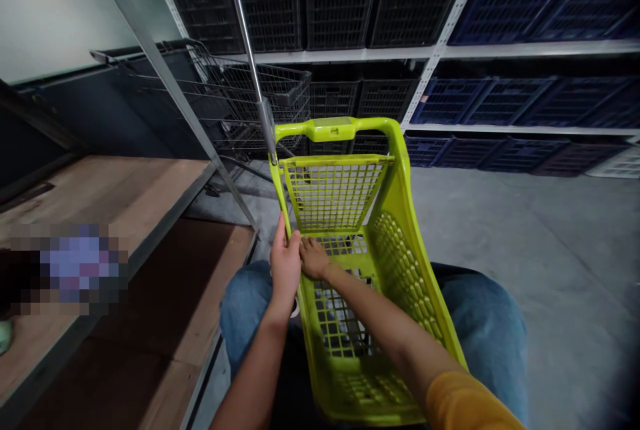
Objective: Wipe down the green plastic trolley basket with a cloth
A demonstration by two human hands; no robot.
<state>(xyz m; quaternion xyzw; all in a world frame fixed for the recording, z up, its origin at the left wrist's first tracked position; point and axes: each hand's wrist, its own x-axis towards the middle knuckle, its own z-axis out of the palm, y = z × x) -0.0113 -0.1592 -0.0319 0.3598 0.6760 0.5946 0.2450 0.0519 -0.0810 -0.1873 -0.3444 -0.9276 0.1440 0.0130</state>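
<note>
A lime-green plastic shopping cart point(395, 250), small in size, stands between my knees with its handle at the far end. My left hand point(286, 260) grips the cart's left rim from outside, thumb on top. My right hand point(314, 258) reaches into the basket. Its bent fingers press against the inside of the left wall, close to my left hand, and whatever they may hold is hidden. A chrome pole point(245, 30) with a grey sleeve rises from the cart's left side by the handle. Part of a white round item point(295, 308) shows below my left hand.
At left stands a wooden-topped shelf unit point(165, 180) with metal posts; a pixelated patch covers something on it. A dark wire shopping trolley point(255, 93) stands behind the cart. Beyond are white racks point(430, 52) holding black crates point(340, 7) and blue crates point(520, 100).
</note>
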